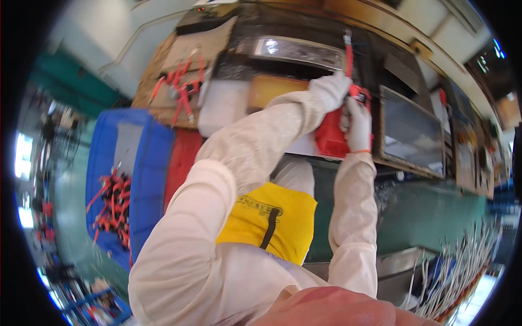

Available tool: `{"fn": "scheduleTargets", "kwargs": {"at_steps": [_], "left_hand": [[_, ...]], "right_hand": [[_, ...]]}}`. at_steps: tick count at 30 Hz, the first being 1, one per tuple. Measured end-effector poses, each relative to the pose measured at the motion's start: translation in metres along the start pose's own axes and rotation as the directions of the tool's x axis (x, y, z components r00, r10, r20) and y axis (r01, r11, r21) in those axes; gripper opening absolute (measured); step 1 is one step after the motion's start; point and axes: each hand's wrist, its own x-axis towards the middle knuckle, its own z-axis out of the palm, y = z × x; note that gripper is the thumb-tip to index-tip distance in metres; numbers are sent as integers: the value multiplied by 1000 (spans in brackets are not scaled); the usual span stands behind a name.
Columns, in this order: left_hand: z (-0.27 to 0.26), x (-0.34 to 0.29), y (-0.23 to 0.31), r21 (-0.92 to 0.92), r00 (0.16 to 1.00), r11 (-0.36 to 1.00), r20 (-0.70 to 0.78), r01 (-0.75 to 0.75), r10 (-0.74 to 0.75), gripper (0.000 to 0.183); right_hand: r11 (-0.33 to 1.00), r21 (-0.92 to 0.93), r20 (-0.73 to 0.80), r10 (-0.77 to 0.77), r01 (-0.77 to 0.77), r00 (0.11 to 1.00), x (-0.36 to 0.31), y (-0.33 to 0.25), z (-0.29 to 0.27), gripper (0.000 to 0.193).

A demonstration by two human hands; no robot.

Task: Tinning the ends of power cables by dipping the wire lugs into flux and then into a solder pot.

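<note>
My left hand (333, 87), in a white glove, reaches across to the right side of the bench. Its fingers are closed at the lower end of a red strap (349, 58), which stretches toward the far edge and ends in a metal tip. Just below it, my right hand (358, 126), also gloved in white, has its fingers bent against a small red-and-black piece (359, 92) at the same strap. Under and between both hands lies a red plastic bin (330, 142), partly hidden by them.
A long metal-framed plate (298, 51) and a yellow block (274, 91) lie on the bench. Several red-and-black strap pieces (185, 89) rest on a board at left. More fill a blue crate (155, 157). A framed grey panel (411, 130) stands right; white cables (457, 269) hang lower right.
</note>
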Motion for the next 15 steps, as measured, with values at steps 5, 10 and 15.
{"fn": "scheduleTargets", "kwargs": {"at_steps": [5,10,15], "left_hand": [[-7,-4,-25,-53,994,994,-47,95,-98,40],[-48,-43,-93,0,977,984,-126,176,-174,51],[-98,-122,-172,88,965,962,-86,257,-250,43]], "right_hand": [[996,24,-135,-87,91,987,-5,-1,5,55],[996,69,-60,-60,65,996,1,5,3,50],[994,75,-63,-75,79,995,3,5,-3,48]]}}
